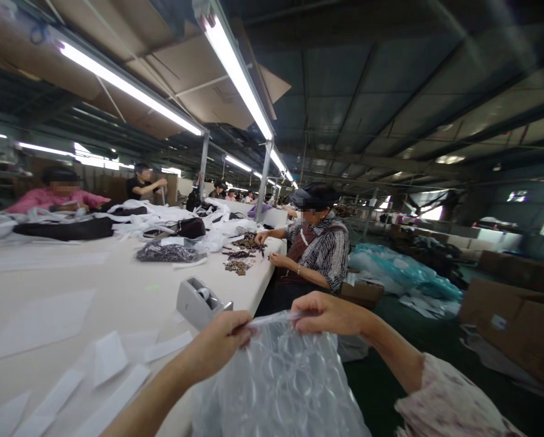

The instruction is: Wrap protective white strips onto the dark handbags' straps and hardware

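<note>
Left hand (230, 337) and right hand (319, 312) reaching forward, fingers pinching bubble wrap (294, 379)
It is hanging downward, long axis unclear.

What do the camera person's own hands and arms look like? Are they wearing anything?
The left hand and right hand look bare. A loose, pale sleeve with faded purplish patches covers part of the right arm; no sleeve shows on the left forearm.

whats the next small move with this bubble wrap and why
Probably swing the bubble wrap left and lay it on the table: the left hand and right hand both pinch its top edge, the sheet hangs down from them, and the tabletop lies just to the left.
</note>
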Tool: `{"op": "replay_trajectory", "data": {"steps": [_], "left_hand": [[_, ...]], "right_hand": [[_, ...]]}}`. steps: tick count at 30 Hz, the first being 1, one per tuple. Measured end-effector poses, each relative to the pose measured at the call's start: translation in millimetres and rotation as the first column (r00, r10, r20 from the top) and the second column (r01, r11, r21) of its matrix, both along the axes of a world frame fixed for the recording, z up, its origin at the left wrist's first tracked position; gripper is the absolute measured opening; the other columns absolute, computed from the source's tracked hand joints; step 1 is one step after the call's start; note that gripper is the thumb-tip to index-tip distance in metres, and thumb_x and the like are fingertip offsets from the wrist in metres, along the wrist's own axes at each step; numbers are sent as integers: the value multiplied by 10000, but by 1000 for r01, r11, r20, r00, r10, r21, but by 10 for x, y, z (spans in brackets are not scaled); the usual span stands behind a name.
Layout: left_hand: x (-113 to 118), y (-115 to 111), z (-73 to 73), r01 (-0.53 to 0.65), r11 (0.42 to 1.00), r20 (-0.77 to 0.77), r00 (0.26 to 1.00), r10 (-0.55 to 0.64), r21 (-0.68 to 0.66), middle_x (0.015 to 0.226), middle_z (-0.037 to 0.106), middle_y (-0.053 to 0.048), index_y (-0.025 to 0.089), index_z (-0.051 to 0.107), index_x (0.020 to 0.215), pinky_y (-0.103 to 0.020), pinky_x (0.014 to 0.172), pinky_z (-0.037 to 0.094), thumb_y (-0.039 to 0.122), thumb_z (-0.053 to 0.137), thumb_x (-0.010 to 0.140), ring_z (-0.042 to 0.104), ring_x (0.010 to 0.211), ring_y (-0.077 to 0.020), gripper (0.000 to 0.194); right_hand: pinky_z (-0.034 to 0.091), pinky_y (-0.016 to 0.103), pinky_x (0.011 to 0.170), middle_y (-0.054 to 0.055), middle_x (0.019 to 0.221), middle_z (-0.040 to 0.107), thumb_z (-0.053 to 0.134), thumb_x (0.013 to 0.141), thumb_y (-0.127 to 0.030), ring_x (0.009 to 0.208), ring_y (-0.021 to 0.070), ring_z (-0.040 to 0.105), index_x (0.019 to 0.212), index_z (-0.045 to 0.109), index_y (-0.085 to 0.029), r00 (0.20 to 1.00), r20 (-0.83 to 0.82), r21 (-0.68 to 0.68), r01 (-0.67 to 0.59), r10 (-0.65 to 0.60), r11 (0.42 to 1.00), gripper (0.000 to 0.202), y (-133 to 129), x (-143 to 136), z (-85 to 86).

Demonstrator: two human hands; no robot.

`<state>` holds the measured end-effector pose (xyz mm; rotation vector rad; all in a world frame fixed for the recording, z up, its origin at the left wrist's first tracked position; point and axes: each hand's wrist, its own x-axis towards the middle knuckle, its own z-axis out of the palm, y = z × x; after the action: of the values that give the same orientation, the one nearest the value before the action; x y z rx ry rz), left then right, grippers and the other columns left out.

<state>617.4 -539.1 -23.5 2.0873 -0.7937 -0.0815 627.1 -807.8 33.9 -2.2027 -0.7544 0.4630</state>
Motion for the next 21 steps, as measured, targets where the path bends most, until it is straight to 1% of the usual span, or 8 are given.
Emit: {"op": "replay_trajectory", "data": {"steps": [4,9,11,12,14,16,18,21], "left_hand": [[108,74,-141,-47,998,24,999,48,-32,649,429,36,219,411,664,-252,624,335,353,416,829,435,667,-154,212],[140,126,-188,-90,996,36,995,90,-16,652,397,36,225,365,646,-262,621,325,388,389,828,405,657,-153,245],[169,175,-204,-110,994,41,993,110,-14,654,397,37,229,352,647,-261,612,332,404,390,822,407,650,-153,251],[193,220,-214,-126,992,51,991,126,-13,656,408,35,229,354,649,-261,610,339,412,393,820,417,650,-156,253],[260,355,-237,-165,986,75,983,166,-14,670,459,24,225,392,658,-266,617,363,430,401,821,457,665,-169,262],[344,538,-265,-213,977,90,973,213,-12,685,516,13,218,450,672,-275,635,391,452,413,823,504,688,-189,281],[426,736,-302,-262,965,102,960,260,2,692,553,9,210,500,688,-281,652,412,478,427,820,538,711,-206,307],[510,979,-375,-342,939,153,931,332,44,667,558,17,213,517,685,-272,650,415,498,427,826,557,708,-210,331]], "right_hand": [[357,194,524,-39,615,563,686,816,-407,541,86,470,807,659,-139,999,31,-17,27,-26,1000,269,-25,3,-26],[368,188,544,-34,639,578,649,862,-424,562,80,479,804,656,-138,999,17,2,27,-27,1000,292,18,8,-25],[398,188,562,-30,674,596,690,829,-457,587,85,508,846,666,-138,999,-40,5,21,-21,1000,321,0,37,-50],[423,193,578,-29,699,612,745,775,-462,606,92,531,878,671,-139,996,-84,3,14,-14,1000,347,-19,59,-78],[474,215,629,-26,758,649,860,625,-441,655,110,581,937,678,-147,975,-221,-11,-16,14,1000,466,-71,118,-168],[491,224,650,-16,772,673,912,521,-426,673,117,605,914,687,-141,931,-363,-33,-52,37,998,535,-129,185,-291],[484,218,644,-8,732,675,901,527,-464,649,109,603,828,685,-125,902,-431,-50,-62,35,997,502,-186,249,-417],[481,223,649,-17,685,653,852,592,-511,624,101,597,746,640,-131,924,-383,-40,-6,-10,999,461,-270,324,-545]]}}
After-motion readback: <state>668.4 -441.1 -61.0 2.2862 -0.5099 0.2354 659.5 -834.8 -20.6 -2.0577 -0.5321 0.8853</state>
